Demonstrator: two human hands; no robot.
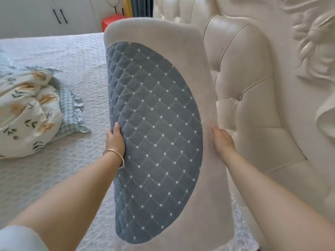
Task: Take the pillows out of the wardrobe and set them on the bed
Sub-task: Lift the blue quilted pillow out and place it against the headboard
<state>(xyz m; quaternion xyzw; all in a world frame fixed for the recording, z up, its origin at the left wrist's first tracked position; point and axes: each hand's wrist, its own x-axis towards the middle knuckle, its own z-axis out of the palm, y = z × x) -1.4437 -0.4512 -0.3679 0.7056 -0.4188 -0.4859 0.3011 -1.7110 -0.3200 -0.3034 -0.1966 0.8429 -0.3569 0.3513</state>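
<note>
1. Pillow: beige, with a large blue quilted half-round panel dotted in white; fills the centre of the frame, stood on end, long side running from top centre to bottom centre.
2. Held up between both hands, just in front of the cream tufted headboard on the right of the frame; lower end of the pillow down near the bed, contact there not clear.
3. Left hand, centre left: pressed flat against the pillow's left edge, thumb lying up along the blue panel, other fingers wrapped behind the pillow and hidden; grips the edge.
4. Thin metal bangle around the left wrist.
5. Right hand, centre right: set against the pillow's beige right edge, fingers reaching behind or along the edge and mostly out of sight; seems to grip the pillow, how far curled cannot be told.
6. Bed cover: pale grey, textured, spreads over the left half of the frame.
7. Floral pillow, white with yellow flowers and green leaves, lies on the bed at the left edge of the frame, well apart from the held pillow.
8. Blue checked frilled cloth just beside and partly under the floral pillow.
9. White wardrobe doors with two dark handles, shut, in the upper left of the frame.
10. Red box at top centre, beyond the bed, partly hidden behind the pillow's top.
</note>
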